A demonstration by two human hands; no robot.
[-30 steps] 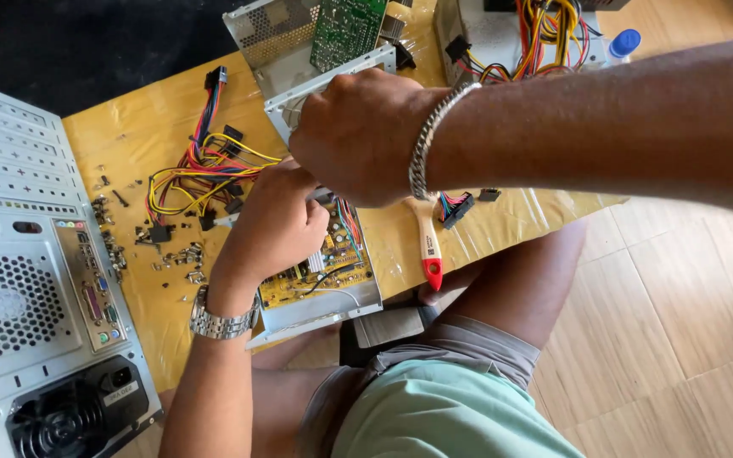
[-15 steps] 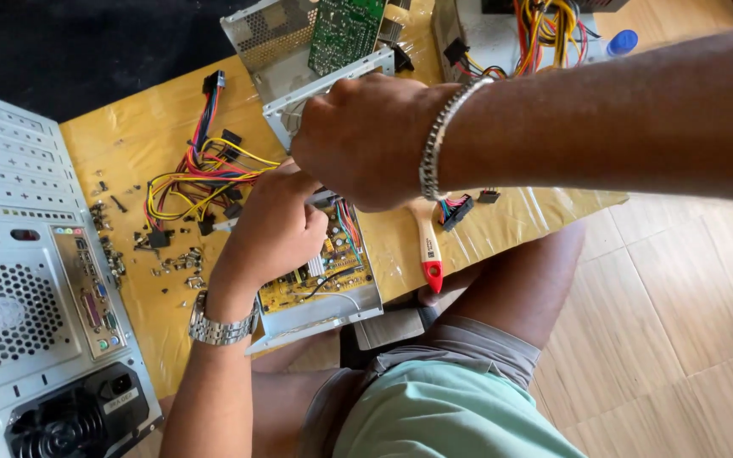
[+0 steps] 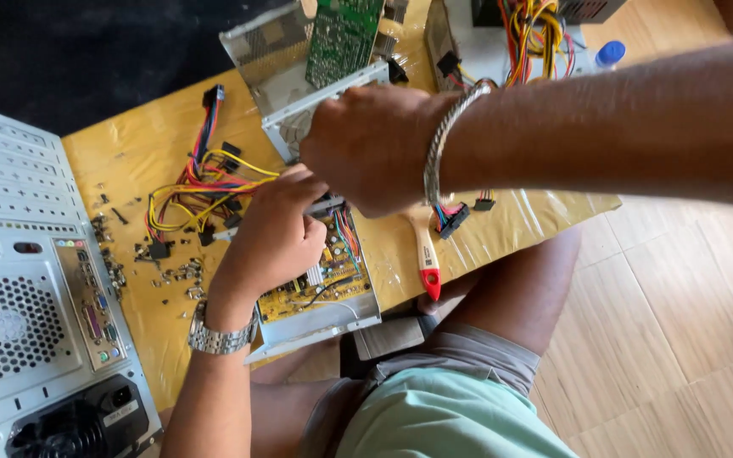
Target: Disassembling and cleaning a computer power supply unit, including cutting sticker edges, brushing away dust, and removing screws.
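Open power supply (image 3: 320, 293) lies at the worktop (image 3: 502, 229) near edge, yellow board showing in its metal tray. Judged rigid but fragile, sharp-edged; best taken by the tray walls, not the board. Left hand (image 3: 273, 233) rests on it, fingers curled; grip cannot be told. Right hand (image 3: 371, 144) hovers above, its fingers hidden. Wires (image 3: 201, 191) lie beyond, left.

Your left hand (image 3: 275, 233) rests curled on the opened metal power-supply tray with its yellow circuit board (image 3: 322, 293), and your right hand (image 3: 372, 146) hovers just above it, fingers bent inward. Below your right wrist lies a red-and-cream-handled tool (image 3: 427, 254); a tangle of yellow, red and black cables (image 3: 197, 195) sits left of your left hand.
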